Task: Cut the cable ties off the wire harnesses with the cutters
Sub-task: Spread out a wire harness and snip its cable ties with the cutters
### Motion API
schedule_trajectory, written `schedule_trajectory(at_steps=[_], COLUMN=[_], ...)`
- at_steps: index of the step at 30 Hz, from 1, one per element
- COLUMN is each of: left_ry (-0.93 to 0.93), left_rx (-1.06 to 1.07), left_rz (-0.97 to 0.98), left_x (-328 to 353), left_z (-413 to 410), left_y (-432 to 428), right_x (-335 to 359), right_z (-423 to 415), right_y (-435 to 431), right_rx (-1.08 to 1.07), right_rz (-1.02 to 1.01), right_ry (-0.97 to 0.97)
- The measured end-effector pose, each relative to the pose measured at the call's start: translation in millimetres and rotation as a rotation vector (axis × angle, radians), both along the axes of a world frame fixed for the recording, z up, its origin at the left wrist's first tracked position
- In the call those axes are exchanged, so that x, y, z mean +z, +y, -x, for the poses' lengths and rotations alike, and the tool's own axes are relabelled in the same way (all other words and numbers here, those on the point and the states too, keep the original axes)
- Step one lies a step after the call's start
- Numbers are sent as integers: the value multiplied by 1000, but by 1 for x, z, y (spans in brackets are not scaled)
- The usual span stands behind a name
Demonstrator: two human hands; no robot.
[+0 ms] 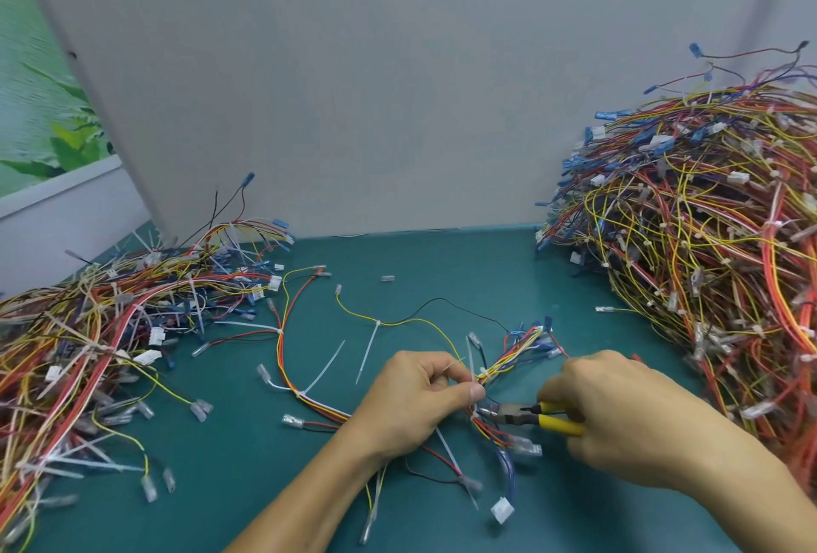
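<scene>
Your left hand: palm down, fingers curled, thumb and forefinger pinching the wire harness just left of the cutters.
Your right hand: fingers wrapped round the cutters' yellow handles.
Your forearms: bare, both angled inward toward the cutters.

2 bare arms, left hand bare, right hand bare, left thumbnail seemingly short, plain
</scene>
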State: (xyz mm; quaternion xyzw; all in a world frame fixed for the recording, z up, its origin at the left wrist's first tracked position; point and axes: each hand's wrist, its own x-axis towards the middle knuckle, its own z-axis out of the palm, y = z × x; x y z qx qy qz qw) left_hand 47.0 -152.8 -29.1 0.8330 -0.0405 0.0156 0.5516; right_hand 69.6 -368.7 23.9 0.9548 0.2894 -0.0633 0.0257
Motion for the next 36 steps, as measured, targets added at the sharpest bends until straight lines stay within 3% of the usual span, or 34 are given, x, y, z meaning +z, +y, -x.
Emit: schedule_trajectory(at_steps=[36], left_ry=[-2], left_rx=[9], left_rz=[76], left_x=[-3], left_z=[-1], left_y=[-1], right_x=[1], right_z=[7], right_y=[11], right_rx=[-31], right_rz=[67], right_ry=[-66])
